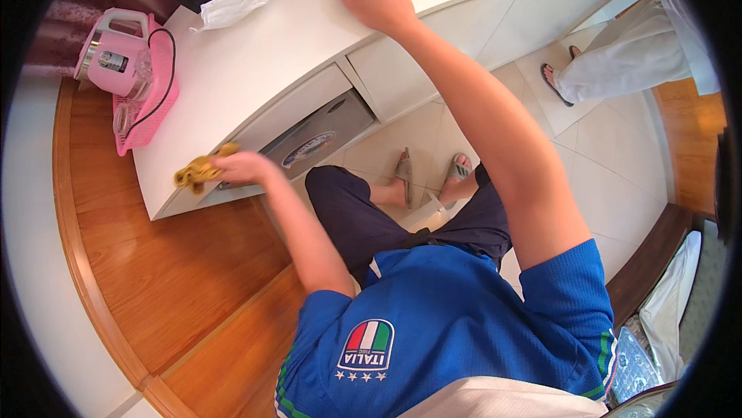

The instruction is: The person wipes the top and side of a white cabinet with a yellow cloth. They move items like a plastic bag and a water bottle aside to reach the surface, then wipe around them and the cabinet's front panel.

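My left hand (pixel 242 167) is at the front left corner of the white cabinet top (pixel 278 53), its fingers on a crumpled mustard-yellow cloth (pixel 200 173). Hand and cloth look slightly blurred. Farther along, near the top of the view, my right hand (pixel 377 2) rests on the cabinet top as a loose fist. No object shows in it, though its palm side is hidden.
A pink electric kettle (pixel 110 61) and black cord lie in a pink plastic basket (pixel 152 125) at the left. A white face mask (pixel 235 5) lies near a dark screen. A grey safe-like box (pixel 324 131) sits below. Another person's legs (pixel 626 59) stand at right.
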A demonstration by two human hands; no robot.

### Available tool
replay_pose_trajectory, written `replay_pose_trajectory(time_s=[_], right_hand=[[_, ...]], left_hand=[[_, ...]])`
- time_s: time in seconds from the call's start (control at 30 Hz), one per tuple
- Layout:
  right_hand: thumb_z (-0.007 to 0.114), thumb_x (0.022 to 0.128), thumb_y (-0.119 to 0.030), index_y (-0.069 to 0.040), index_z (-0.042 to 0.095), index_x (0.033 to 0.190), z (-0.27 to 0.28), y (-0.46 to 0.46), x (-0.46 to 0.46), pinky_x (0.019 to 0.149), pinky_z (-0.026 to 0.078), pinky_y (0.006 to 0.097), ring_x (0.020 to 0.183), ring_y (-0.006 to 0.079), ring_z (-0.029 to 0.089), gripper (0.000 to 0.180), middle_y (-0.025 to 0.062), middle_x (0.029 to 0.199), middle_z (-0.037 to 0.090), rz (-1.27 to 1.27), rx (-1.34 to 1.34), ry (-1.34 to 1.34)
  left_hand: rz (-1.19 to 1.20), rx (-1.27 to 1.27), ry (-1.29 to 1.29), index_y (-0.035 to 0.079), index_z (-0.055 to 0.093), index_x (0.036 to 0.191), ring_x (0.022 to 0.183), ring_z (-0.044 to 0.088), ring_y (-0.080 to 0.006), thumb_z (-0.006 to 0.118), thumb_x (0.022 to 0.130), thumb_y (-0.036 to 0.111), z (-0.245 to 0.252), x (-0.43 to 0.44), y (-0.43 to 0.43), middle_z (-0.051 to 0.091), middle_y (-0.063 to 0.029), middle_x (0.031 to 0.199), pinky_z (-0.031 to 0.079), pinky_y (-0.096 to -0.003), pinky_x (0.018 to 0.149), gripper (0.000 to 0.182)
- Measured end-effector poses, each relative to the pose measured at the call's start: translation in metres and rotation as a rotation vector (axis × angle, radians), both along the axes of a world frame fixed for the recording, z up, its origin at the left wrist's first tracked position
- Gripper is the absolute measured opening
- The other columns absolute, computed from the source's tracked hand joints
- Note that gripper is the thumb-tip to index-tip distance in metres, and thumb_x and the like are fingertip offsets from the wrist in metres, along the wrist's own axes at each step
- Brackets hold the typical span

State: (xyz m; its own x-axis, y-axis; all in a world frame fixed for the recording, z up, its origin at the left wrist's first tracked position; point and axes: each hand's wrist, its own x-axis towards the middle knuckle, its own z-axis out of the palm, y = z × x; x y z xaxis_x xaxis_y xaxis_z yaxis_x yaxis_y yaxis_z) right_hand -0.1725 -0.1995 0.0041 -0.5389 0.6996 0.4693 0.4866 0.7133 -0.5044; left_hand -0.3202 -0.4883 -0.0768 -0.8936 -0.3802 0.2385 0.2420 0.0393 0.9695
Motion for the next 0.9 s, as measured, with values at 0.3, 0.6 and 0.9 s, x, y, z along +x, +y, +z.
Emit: replay_pose_trajectory(time_s=[0.3,0.6,0.9], right_hand=[[0.061,0.093,-0.033,-0.006,0.068,0.08,0.001,-0.001,-0.003,0.068,0.053,0.0436,0.073,0.0325,0.066,0.032,0.011,0.077,0.07,-0.007,0.0,0.013],[0.062,0.09,-0.027,0.0,0.066,0.086,0.009,-0.001,0.005,0.077,0.052,0.0507,0.083,0.0414,0.067,0.027,0.0237,0.083,0.068,0.029,0.0,0.06],[0.062,0.092,-0.032,-0.004,0.066,0.081,0.005,0.0,0.001,0.069,0.052,0.0429,0.071,0.0313,0.065,0.03,0.0111,0.072,0.068,-0.026,-0.007,0.0]], left_hand=[[-0.562,-0.413,0.412,-0.008,0.028,0.151,0.138,0.035,-0.0475,0.05,0.1,0.006,-0.061,0.137,0.086,0.023,-0.0271,0.155,0.036,-0.0468,0.111,0.057],[-0.721,-0.629,0.611,0.007,0.068,0.115,0.102,0.052,-0.0328,0.074,0.075,-0.005,-0.066,0.126,0.091,0.05,-0.0125,0.118,0.05,-0.042,0.085,0.043],[-0.41,-0.715,0.416,0.001,0.063,0.118,0.109,0.053,-0.0381,0.074,0.078,0.001,-0.085,0.108,0.062,0.046,-0.019,0.125,0.052,-0.0474,0.084,0.041]])
